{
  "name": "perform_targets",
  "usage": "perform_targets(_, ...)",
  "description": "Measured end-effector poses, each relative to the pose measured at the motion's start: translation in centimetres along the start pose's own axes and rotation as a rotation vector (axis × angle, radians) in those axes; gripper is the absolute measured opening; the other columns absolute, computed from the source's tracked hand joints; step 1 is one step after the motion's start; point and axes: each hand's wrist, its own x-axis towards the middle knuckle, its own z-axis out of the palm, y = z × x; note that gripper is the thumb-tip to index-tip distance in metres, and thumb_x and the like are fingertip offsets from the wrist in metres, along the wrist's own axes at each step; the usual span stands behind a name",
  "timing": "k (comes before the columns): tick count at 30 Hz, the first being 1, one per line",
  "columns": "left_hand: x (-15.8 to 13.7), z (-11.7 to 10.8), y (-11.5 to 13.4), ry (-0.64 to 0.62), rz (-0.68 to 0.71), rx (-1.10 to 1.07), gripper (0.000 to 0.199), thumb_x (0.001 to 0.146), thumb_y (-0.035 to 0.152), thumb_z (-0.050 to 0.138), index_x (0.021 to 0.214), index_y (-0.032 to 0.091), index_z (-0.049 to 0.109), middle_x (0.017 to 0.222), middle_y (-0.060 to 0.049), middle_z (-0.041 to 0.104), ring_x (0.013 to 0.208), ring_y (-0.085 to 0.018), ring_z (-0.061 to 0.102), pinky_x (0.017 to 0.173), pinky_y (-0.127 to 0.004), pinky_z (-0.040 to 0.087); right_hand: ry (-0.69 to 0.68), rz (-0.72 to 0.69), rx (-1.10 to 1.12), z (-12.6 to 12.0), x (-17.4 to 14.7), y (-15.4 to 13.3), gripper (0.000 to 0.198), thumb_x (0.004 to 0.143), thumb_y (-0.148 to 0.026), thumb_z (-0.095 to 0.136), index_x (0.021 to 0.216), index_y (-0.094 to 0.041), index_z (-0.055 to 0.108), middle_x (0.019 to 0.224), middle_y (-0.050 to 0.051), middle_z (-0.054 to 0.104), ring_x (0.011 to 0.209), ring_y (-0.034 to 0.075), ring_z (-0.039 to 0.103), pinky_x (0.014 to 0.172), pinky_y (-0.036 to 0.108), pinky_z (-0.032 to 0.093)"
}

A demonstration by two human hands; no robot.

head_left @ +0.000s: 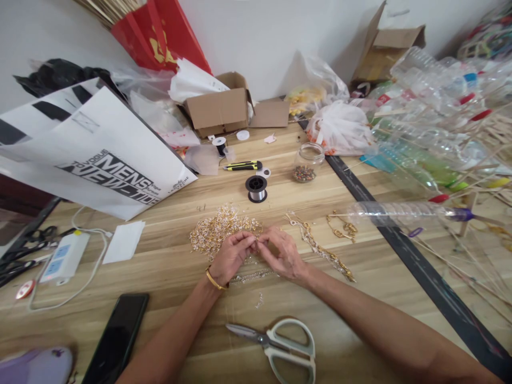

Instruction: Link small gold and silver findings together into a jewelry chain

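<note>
My left hand (pixel 235 256), with a gold bracelet (pixel 216 279) at the wrist, has its thumb and fingers pinched together. Opposite it, my right hand (pixel 283 253) pinches too, and the fingertips of both meet over the table. Whatever lies between them is too small to make out. Just beyond my left hand spreads a pile of gold and clear beads (pixel 214 232). A silvery beaded chain (pixel 254 276) runs on the wood below my hands. To the right of my right hand lie gold beaded strands (pixel 316 242). White-handled scissors (pixel 280 341) rest nearer to me.
Beyond the beads stand a wire spool (pixel 256 195), a yellow-black utility knife (pixel 242 166) and a glass jar (pixel 307 162) of small beads. A phone (pixel 118 336) and a power strip (pixel 66 256) lie left. Plastic bottles (pixel 424 128) crowd the right, past a black strip (pixel 394 242).
</note>
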Motion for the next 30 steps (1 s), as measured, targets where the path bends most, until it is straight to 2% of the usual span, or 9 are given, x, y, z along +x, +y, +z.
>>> perform_targets(22, 0.19, -0.17, -0.27, -0.002, -0.011, -0.034, 0.017, 0.066, 0.023, 0.076, 0.069, 0.010, 0.066, 0.062, -0.001, 0.062, 0.059, -0.009, 0.055, 0.062, -0.022, 0.042, 0.006, 0.003, 0.009, 0.03, 0.09, -0.01, 0.006, 0.088, -0.017, 0.049, 0.088, -0.020, 0.055, 0.077, 0.004, 0.061, 0.072, 0.016, 0.055, 0.066, 0.030, 0.045)
perform_targets(30, -0.20, -0.07, 0.01, 0.041, 0.064, 0.111, 0.018, 0.069, 0.027, 0.074, 0.072, 0.012, 0.066, 0.065, -0.001, 0.061, 0.062, -0.010, 0.054, 0.065, -0.023, 0.041, 0.021, 0.005, 0.021, 0.07, 0.14, 0.05, 0.005, 0.088, -0.018, 0.051, 0.090, -0.020, 0.055, 0.079, 0.003, 0.063, 0.074, 0.016, 0.057, 0.068, 0.029, 0.045)
